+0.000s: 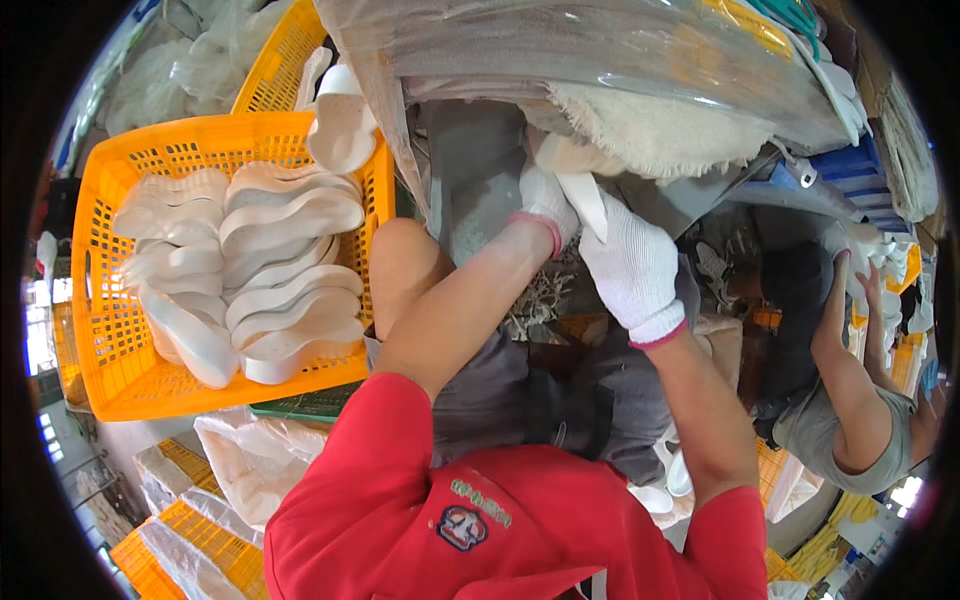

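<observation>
Both my hands wear white knit gloves with pink cuffs. My right hand (632, 262) and my left hand (545, 203) together grip a white shoe sole (585, 200), held against a rough cream buffing wheel (650, 135) under a plastic-covered machine housing (600, 45). My bare knee (405, 262) sits just left of my forearms. Left of the knee, an orange plastic crate (110, 330) holds several stacked white soles (285, 270).
Another person (845, 400) in a grey top works at the right with gloved hands raised. A second orange crate (270, 60) stands behind the first. Plastic-wrapped crates (190, 520) lie at the lower left. White trimmings (540, 300) litter the floor beneath the machine.
</observation>
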{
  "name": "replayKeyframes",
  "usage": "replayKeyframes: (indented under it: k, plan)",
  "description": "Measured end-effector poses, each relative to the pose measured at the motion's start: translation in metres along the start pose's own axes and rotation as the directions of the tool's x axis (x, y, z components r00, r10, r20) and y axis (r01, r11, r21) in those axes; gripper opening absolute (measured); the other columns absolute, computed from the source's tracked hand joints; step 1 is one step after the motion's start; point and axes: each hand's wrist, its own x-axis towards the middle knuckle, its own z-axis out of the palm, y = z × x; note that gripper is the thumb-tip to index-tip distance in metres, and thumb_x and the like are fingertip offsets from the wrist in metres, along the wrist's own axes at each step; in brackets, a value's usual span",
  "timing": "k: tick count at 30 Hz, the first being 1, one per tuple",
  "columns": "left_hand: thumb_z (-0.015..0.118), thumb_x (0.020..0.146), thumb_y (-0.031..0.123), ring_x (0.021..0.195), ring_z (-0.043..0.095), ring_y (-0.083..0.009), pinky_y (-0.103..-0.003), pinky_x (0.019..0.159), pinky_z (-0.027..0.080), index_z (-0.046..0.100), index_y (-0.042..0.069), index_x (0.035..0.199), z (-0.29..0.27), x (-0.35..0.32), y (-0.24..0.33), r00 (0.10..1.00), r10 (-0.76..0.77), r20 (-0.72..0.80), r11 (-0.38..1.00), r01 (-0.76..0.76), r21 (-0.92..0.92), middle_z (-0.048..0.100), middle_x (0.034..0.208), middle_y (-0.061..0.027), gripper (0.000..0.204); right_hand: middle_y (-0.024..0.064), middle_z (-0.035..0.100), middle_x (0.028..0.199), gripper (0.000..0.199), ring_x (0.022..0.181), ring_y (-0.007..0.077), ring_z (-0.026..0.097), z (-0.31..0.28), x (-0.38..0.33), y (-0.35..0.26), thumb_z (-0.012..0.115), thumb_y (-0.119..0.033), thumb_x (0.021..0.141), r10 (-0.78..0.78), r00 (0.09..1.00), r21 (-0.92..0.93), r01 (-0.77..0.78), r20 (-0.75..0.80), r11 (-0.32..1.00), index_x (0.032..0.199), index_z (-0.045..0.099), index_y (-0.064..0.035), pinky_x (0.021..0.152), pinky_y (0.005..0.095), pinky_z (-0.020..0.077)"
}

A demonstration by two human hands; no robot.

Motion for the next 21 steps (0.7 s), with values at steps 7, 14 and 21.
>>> replayKeyframes:
  k: [7, 14, 21]
  plan:
    - [0.038, 0.112, 0.053, 0.094, 0.072, -0.0375, -0.051, 0.084, 0.058, 0.063, -0.002, 0.131, -0.017, -0.009, -0.052, 0.995, 0.091, -0.032, 0.854, -0.061, 0.517, 0.073, 0.100, -0.0193, 0.063, 0.0119, 0.077, 0.094, 0.025, 0.079, 0.0343, 0.075, 0.018, -0.009, 0.013, 0.076, -0.017, 0.093, 0.093, 0.990, 0.019, -0.091, -0.103, 0.996, 0.118, 0.079, -0.0139, 0.070, 0.0411, 0.0611]
    - [0.031, 0.117, 0.058, 0.115, 0.075, -0.0325, -0.044, 0.103, 0.058, 0.056, 0.002, 0.146, -0.011, -0.034, -0.027, 0.969, -0.233, -0.077, 0.971, 0.227, -0.079, 0.075, 0.128, -0.0162, 0.068, 0.0180, 0.076, 0.092, 0.031, 0.080, 0.0229, 0.070, 0.009, 0.038, 0.001, 0.079, -0.028, 0.090, 0.217, 0.914, 0.468, -0.366, 0.343, 0.804, 0.112, 0.079, -0.0049, 0.081, 0.0371, 0.0577]
    - [0.046, 0.107, 0.075, 0.077, 0.065, -0.0291, -0.047, 0.085, 0.059, 0.067, 0.018, 0.120, 0.010, 0.002, 0.006, 0.930, -0.366, -0.022, 0.897, 0.347, -0.274, 0.061, 0.086, -0.0007, 0.062, 0.0172, 0.069, 0.135, 0.056, 0.117, 0.0299, 0.068, -0.024, 0.021, -0.011, 0.082, -0.022, 0.089, 0.160, 0.869, 0.451, -0.391, 0.469, 0.803, 0.139, 0.067, -0.0008, 0.100, 0.0392, 0.0544]
